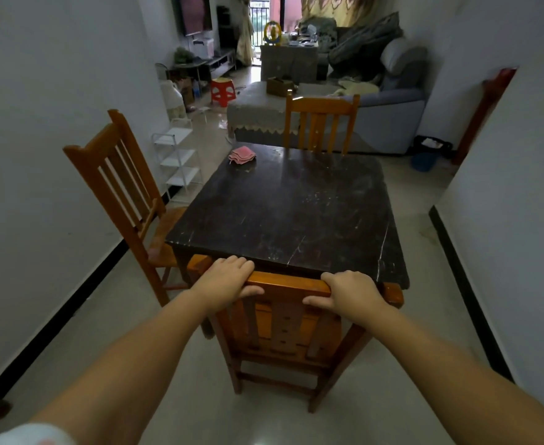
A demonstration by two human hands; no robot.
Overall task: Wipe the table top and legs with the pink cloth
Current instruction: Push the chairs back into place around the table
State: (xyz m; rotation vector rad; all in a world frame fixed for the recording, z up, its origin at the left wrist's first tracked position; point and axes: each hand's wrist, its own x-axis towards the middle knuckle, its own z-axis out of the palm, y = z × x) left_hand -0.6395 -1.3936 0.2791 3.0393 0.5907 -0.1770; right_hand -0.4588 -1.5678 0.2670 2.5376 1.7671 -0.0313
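Gripping the near chair (291,319) by its top rail, the left hand (224,279) and right hand (349,292) sit apart, likely to pull it clear of the tabletop (296,207). Far left on it lies the cloth (241,155), crumpled and untouched.
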